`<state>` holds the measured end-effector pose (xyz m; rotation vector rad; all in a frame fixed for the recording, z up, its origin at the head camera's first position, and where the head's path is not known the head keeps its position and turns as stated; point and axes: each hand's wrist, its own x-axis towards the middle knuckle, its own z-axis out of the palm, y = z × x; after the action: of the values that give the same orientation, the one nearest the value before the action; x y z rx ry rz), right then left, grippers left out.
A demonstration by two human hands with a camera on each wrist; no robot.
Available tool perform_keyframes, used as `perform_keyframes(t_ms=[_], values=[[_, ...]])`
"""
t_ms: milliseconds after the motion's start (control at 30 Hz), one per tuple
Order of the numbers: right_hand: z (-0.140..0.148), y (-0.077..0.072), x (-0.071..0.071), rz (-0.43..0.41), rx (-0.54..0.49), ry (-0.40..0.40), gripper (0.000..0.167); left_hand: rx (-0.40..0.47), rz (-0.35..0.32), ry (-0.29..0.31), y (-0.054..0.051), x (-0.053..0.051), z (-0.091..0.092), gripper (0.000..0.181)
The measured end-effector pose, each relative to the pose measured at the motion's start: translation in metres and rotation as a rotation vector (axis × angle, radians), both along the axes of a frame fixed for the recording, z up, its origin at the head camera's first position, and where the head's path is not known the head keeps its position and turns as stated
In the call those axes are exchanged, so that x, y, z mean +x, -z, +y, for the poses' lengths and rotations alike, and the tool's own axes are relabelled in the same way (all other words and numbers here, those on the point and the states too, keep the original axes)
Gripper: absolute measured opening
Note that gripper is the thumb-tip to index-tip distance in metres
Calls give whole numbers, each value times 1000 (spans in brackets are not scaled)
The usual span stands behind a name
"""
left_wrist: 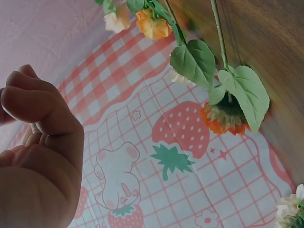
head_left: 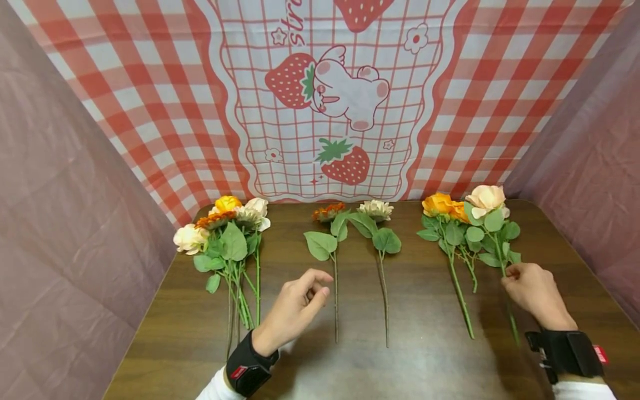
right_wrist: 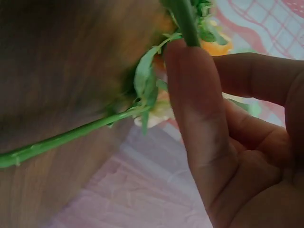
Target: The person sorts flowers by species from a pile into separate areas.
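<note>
My right hand [head_left: 537, 293] pinches the green stem [right_wrist: 184, 21] of a pale peach rose [head_left: 486, 199] between thumb and fingers, at the table's right side. Beside it lie orange roses [head_left: 440, 204] with green leaves, and another green stem [right_wrist: 61, 141] crosses the right wrist view. My left hand [head_left: 295, 308] hovers over the table with loosely curled fingers and holds nothing. Nearest to it is a rust-orange flower [head_left: 328, 212] on a thin brown stem, its head toward the cloth. A cream flower [head_left: 376, 210] lies to the right of that one.
A bunch of mixed flowers [head_left: 234, 244], orange, cream and peach, lies at the left of the brown wooden table [head_left: 410, 366]. Behind the table hangs a red-and-white checked cloth [head_left: 175, 100] with strawberries. Pinkish fabric [head_left: 75, 222] stands along both sides.
</note>
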<state>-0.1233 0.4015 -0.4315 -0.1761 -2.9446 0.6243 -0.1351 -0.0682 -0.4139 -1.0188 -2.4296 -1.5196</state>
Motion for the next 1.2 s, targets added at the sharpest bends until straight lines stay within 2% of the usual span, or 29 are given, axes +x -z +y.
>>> perform_keyframes(t_ms=[67,233,533,733,800,900,1067,1200], values=[[3,3,-1,-20,13,-8,11,-3,-3,-2,1,0,0,17],[8,10,-2,-75,6,-18,29,-12,6,-1,1,0,0,17],[14,16,-8,-219,-21,27,29,-39,16,4,0,0,-2,14],[12,19,-4,-205,-9,35,30,-97,27,0,-2,-2,-7,11],[10,16,-1,-187,0,48,29,-131,35,-30,-2,-4,-13,10],[6,8,2,-131,33,91,23,-193,37,-112,0,-7,-25,8],[-15,-6,6,31,57,146,25,-298,1,-274,6,-16,-51,6],[-45,-16,4,174,35,115,25,-428,-52,-406,12,-23,-69,4]])
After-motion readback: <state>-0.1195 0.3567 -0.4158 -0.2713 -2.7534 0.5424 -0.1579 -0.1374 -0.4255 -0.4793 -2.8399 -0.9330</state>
